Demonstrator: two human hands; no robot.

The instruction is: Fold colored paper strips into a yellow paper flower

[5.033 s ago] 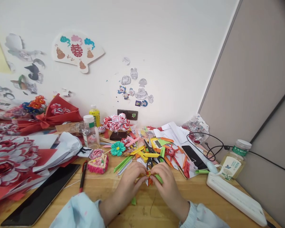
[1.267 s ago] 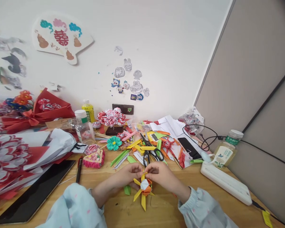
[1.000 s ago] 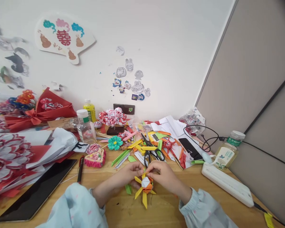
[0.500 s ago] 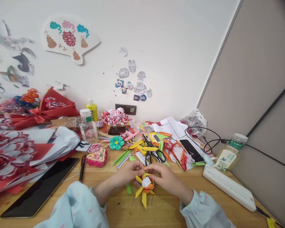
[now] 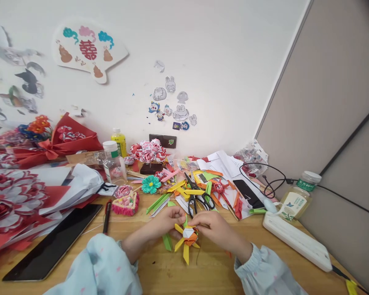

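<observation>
A folded paper flower [image 5: 189,234] with yellow strips, orange folds and a white middle is held between my two hands, just above the wooden table. My left hand [image 5: 169,221] pinches its upper left side, near a green strip. On the upper right, my right hand [image 5: 210,225] grips its edge with thumb and fingers. A loose green paper strip [image 5: 167,242] lies under my left hand. Black scissors [image 5: 199,198] rest just beyond my hands on a heap of coloured paper strips [image 5: 180,190]. My fingertips partly hide the flower's far edge.
To the left lie a black tablet [image 5: 53,241], a pen [image 5: 106,217] and red-and-white paper flowers [image 5: 15,196]. A phone [image 5: 248,194], a white power strip [image 5: 297,241] and a bottle [image 5: 298,196] are at the right. A teal flower [image 5: 151,184] sits behind.
My hands have drawn slightly apart at the flower's top, so the green strip between them shows more. The flower has tilted and risen a little.
</observation>
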